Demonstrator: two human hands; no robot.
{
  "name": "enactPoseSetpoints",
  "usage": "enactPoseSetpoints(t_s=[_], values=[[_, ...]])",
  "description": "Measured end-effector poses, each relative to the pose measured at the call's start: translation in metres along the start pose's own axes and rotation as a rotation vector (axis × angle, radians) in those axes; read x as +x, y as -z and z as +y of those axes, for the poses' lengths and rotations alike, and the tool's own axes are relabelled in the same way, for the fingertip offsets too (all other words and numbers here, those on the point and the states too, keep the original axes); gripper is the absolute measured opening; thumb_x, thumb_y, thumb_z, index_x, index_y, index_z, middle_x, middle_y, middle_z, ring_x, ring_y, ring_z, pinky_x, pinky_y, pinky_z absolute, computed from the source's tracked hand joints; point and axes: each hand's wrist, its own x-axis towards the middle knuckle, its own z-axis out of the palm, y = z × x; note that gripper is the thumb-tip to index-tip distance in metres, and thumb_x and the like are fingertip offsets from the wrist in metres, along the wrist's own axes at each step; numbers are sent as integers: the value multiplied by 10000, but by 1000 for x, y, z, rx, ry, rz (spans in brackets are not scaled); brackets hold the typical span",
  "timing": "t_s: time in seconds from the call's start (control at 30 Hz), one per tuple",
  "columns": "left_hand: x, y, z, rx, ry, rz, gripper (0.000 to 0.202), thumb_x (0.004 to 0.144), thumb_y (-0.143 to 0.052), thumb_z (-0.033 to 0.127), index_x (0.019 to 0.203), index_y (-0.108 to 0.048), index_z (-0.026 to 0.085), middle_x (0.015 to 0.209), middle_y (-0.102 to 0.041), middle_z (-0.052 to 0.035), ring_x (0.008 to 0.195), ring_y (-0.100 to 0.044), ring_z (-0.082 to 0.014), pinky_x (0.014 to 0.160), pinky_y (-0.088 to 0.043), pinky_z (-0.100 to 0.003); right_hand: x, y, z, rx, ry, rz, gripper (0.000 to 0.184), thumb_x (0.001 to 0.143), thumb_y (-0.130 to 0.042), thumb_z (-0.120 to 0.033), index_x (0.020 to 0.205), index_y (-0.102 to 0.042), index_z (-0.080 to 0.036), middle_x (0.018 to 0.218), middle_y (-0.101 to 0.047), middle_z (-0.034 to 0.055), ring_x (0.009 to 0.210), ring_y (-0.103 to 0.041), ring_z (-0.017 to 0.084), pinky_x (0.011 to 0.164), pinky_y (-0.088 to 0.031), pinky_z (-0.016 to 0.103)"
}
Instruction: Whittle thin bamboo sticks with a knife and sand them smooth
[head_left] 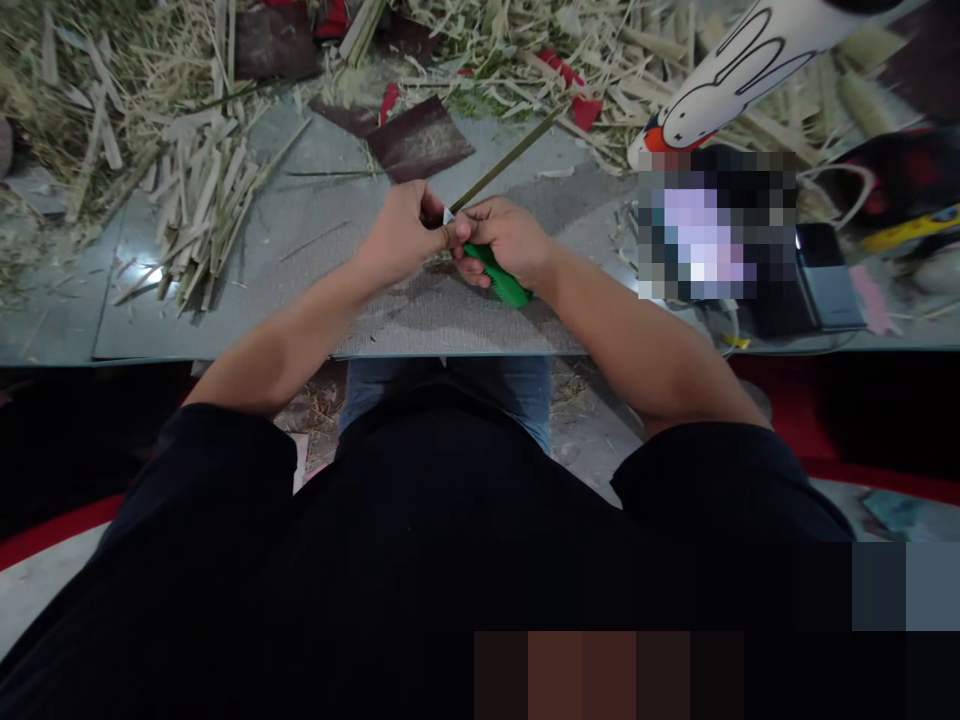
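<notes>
My right hand [514,240] is closed around the green handle [506,280] of a small knife. A short pale piece [448,215], seemingly its blade, shows between my hands; most of it is hidden by fingers. My left hand [401,235] is closed in a pinch right beside it, fingertips meeting my right thumb. A thin bamboo strip [502,160] runs from between the hands up and to the right, its near end at the fingers. Which fingers bear the strip's near end is hard to tell.
A heap of split strips [199,210] lies left, with shavings [510,50] along the back. A dark brown sheet [420,140] lies beyond my hands. Right are a white rabbit-print tumbler [720,90], a phone-like device [829,275], a cable and a tape measure [892,190]. The table edge [450,352] is near me.
</notes>
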Motion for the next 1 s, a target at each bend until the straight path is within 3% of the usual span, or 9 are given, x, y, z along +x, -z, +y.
enactPoseSetpoints(t_s=[0.23,0.4,0.5,0.7,0.87,1.0], values=[[1,6,8,82,20,54,724,730,-1102,630,669,-463,295,705,-420,16,743,-461,-203,742,-340,-403,0,-9,2,-16,129,123,541,1064,-688,-730,782,-526,-299,613,-423,-8,541,-397,210,526,-521,364],[0,3,9,58,18,4,704,731,-1081,659,688,-484,288,695,-445,21,738,-474,-205,740,-358,-399,-1,-3,1,26,63,-40,574,1055,-743,-724,770,-518,-280,577,-385,-38,495,-331,160,433,-386,292],[-2,2,12,52,40,-25,704,704,-1111,608,682,-483,292,686,-463,20,757,-488,-212,742,-376,-398,0,3,1,15,24,-112,527,1026,-758,-695,804,-529,-276,574,-387,-48,484,-324,148,433,-383,282],[-3,4,15,66,20,45,720,703,-1109,645,676,-480,295,704,-435,40,720,-390,-174,746,-330,-388,9,4,10,28,51,-38,564,1014,-793,-711,806,-478,-291,616,-421,-6,515,-375,203,416,-400,321],[0,8,12,99,44,35,765,691,-1086,727,660,-445,311,701,-422,16,736,-410,-200,740,-307,-395,13,0,14,134,132,7,524,1066,-764,-669,813,-516,-282,628,-385,-17,515,-346,184,428,-385,319],[-1,7,11,62,13,7,736,669,-1060,782,693,-495,310,741,-456,-3,745,-426,-208,746,-311,-401,10,4,10,123,20,-44,512,1137,-701,-643,819,-526,-283,608,-377,-21,511,-368,196,458,-413,329]])
